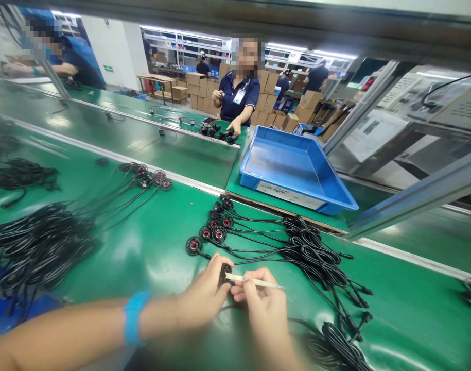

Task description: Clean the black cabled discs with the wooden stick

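We hold the small round black part above the green tabletop, toward the near edge, in our left hand; our fingers cover much of it. The slim cream-coloured tool reaches across to it from our right hand, its broad end overlapping the black part, though we cannot tell whether it presses on it.

Just beyond our hands, black ring-shaped discs with red centres lie clustered toward the far edge of the table. Their thin black cables run right into a heap of looped black cables, which lies between our right hand and the far edge. Another black coil sits by the near edge, right of us. Toward the table's left end lie a second heap of black cables and more red-centred discs.

Past the far edge, a shallow blue plastic tray and a slanting metal post stand in the way on the right. A co-worker in a navy shirt faces us across the line.

Our left fingers are closed around the black part; our right thumb and fingers pinch the tool.
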{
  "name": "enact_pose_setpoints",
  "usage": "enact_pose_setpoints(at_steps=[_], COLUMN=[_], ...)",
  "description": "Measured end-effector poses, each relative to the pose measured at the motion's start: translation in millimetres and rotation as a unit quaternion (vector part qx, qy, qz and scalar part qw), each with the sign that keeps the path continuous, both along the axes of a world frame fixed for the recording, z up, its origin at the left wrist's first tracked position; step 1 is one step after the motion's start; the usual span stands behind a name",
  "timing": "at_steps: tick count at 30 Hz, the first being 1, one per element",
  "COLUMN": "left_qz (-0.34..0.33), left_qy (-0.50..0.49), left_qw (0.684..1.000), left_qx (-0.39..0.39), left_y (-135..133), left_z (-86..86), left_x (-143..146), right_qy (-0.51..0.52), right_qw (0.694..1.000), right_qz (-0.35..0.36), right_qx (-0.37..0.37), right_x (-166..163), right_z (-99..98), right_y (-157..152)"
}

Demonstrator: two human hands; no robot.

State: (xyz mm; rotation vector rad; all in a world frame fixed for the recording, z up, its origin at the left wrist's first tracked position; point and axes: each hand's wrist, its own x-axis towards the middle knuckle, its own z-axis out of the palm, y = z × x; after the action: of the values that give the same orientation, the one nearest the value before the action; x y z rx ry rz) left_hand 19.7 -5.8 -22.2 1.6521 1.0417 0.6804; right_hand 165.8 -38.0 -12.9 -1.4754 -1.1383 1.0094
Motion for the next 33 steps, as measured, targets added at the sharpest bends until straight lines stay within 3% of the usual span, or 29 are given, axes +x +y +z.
enact_pose_setpoints(at_steps=[3,6,14,22,25,29,33], left_qz=[0.005,0.004,-0.032,-0.005,-0.015,-0.028,-0.032], left_qy=[-0.031,-0.054,-0.012,-0.029,-0.097,-0.174,-0.199], left_qw=[0.999,0.997,0.999,1.000,0.993,0.978,0.971], left_qx=[-0.033,-0.060,0.004,-0.003,-0.073,-0.110,-0.129], left_y=[1.9,3.0,3.0,5.4,9.4,14.6,15.8], left_z=[0.1,-0.2,-5.0,-7.8,-7.5,-8.3,-8.2], left_x=[0.5,0.1,-4.8,-2.7,-2.5,-5.0,-6.7], right_qy=[-0.115,-0.192,0.031,0.050,-0.031,-0.193,-0.233], right_qw=[0.989,0.971,0.999,0.998,0.998,0.966,0.934], right_qz=[0.058,0.069,0.017,0.010,0.050,0.067,0.107], right_qx=[0.070,0.126,-0.034,-0.019,0.033,0.160,0.250], right_x=[4.3,6.9,1.9,-1.7,3.0,14.5,20.4], right_z=[0.2,1.3,2.9,-1.8,3.7,9.6,4.3], right_y=[0.0,-2.1,-2.2,-0.2,-1.7,-5.1,-4.1])
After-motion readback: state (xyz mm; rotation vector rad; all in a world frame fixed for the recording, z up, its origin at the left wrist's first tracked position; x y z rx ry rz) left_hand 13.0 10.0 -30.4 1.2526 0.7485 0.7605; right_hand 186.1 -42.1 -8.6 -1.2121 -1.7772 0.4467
